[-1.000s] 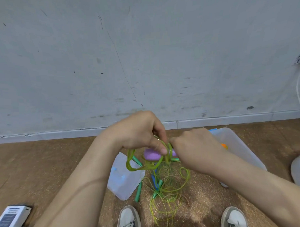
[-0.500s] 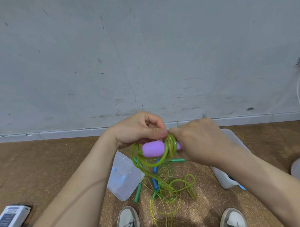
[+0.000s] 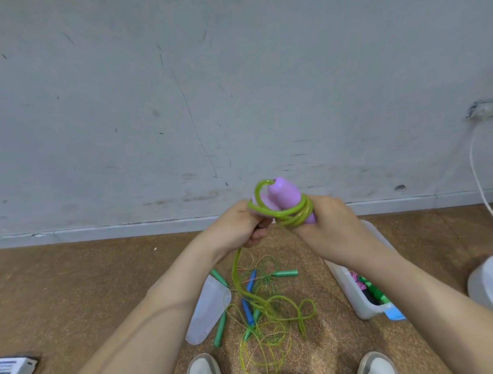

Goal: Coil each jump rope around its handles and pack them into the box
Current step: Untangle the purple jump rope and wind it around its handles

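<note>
Over brown floor [image 3: 75, 290] by a scuffed wall [image 3: 236, 89], left hand [image 3: 235, 229] curls fingers round green rope [image 3: 292, 212], right hand [image 3: 333, 228] round purple handles [image 3: 284, 195].

Both hands have lifted the purple handles [image 3: 286, 198] higher, now tilted upright. The green rope [image 3: 293, 213] shows more turns around them.

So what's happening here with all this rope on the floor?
A person is partway through coiling a green jump rope around its purple handles. The right hand grips the handles, which carry a few turns; the left hand grips the rope beside them. The rest hangs to a loose tangle on the floor, beside other ropes' green handle and blue handle. The clear plastic box on the right holds pink and green items; its lid lies to the left.
</note>
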`<state>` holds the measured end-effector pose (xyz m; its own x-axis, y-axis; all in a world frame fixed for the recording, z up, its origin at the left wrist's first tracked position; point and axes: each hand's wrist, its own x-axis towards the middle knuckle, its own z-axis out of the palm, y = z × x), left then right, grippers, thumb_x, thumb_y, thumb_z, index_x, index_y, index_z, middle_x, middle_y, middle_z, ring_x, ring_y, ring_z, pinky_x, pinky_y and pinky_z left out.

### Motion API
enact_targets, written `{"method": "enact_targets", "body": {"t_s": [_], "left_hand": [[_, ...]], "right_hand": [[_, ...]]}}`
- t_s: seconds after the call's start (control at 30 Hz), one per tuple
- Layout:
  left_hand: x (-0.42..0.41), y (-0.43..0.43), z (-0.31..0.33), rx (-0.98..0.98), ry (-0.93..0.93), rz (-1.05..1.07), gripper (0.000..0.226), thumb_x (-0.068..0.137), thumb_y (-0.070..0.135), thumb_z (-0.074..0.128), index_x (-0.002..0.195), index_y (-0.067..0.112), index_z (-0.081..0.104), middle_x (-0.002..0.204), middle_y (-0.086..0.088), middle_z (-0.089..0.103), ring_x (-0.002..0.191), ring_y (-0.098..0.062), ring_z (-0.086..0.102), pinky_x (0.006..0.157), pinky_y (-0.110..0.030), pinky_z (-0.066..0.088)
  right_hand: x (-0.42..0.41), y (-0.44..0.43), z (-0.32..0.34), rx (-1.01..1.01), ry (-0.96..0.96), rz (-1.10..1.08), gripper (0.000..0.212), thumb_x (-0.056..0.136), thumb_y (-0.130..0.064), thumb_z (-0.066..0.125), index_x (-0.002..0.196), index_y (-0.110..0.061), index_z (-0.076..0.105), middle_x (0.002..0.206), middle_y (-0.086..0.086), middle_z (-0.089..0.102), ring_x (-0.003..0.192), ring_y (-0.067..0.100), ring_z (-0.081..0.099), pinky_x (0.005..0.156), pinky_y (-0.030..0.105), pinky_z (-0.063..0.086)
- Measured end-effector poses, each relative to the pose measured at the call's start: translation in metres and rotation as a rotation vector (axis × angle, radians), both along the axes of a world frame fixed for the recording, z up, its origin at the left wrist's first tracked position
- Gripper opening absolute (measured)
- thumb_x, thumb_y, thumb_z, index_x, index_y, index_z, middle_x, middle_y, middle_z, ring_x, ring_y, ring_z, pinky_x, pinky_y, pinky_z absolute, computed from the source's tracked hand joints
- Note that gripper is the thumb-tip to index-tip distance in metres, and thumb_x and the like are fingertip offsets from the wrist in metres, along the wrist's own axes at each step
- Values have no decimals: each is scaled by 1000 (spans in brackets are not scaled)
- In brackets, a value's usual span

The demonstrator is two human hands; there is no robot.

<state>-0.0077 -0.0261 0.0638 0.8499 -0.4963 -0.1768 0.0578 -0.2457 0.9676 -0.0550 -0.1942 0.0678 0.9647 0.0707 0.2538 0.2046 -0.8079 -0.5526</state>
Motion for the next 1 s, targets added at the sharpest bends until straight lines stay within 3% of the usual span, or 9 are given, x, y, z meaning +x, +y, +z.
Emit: {"method": "enact_targets", "body": {"t_s": [0.1, 0.23, 0.3, 0.37, 0.43, 0.5, 0.77, 0.87, 1.0], "left_hand": [[-1, -6, -1, -12, -19, 24, 39, 103, 19, 33, 64, 14, 39, 44, 8, 29, 37, -4, 23, 38, -15, 16], [-3, -6, 5, -68, 2, 54, 36, 99, 34, 43, 78, 10, 58, 46, 4, 30, 39, -7, 21, 39, -17, 18], [-4, -5, 9, 177, -194, 18, 29, 96, 38, 51, 80, 14, 60, 47, 6, 39, 41, -11, 31, 42, -22, 25], [-6, -2, 12, 671, -612, -64, 22, 95, 38, 51, 86, 20, 60, 61, 2, 55, 60, -19, 51, 54, -31, 39], [-12, -2, 18, 949, -891, -109, 19, 97, 33, 45, 90, 18, 56, 75, -5, 60, 76, -30, 56, 63, -38, 43], [-18, -4, 22, 1000, -1007, -115, 17, 98, 29, 43, 92, 16, 53, 79, -8, 60, 78, -34, 57, 62, -39, 42], [-43, -17, 27, 1039, -1030, -315, 4, 90, 12, 49, 89, 12, 53, 90, -11, 60, 89, -32, 57, 64, -34, 35], [-42, -13, 30, 930, -985, -345, 24, 87, 6, 48, 107, 18, 55, 94, -6, 60, 90, -27, 56, 64, -31, 34], [-33, 0, 38, 649, -880, -281, 37, 86, 5, 54, 115, 28, 58, 76, 15, 57, 82, -15, 57, 71, -30, 43]], "right_hand": [[2, 0, 0, 277, 226, -30, 39, 86, -33, 67, 53, -20, 49, 49, -6, 43, 50, 14, 39, 52, 30, 34], [1, -2, 7, 735, 483, -36, 33, 87, -34, 68, 63, -15, 56, 57, 7, 47, 48, 20, 49, 48, 28, 43], [2, -6, 7, 792, 541, -50, 34, 91, -32, 64, 68, -11, 52, 55, 3, 47, 42, 16, 48, 43, 23, 41], [5, -7, 4, 781, 571, -72, 32, 93, -28, 63, 68, -11, 51, 48, -1, 44, 38, 13, 42, 39, 20, 35], [9, -8, 1, 725, 573, -130, 30, 91, -25, 64, 67, -12, 50, 46, -1, 41, 36, 12, 36, 39, 18, 28], [13, -10, 0, 644, 533, -188, 29, 88, -20, 66, 66, -12, 49, 49, 3, 40, 36, 14, 33, 40, 18, 25], [22, -1, -6, -295, 267, -251, 36, 87, -33, 57, 61, -19, 35, 82, 11, 61, 81, 34, 56, 63, 29, 36], [21, 3, -9, -455, 273, -207, 33, 88, -28, 53, 65, -19, 32, 98, 13, 64, 95, 33, 62, 65, 30, 36], [18, 8, -10, -592, 275, -129, 14, 89, -25, 49, 96, -16, 56, 107, 11, 65, 97, 32, 62, 64, 31, 36]]}}
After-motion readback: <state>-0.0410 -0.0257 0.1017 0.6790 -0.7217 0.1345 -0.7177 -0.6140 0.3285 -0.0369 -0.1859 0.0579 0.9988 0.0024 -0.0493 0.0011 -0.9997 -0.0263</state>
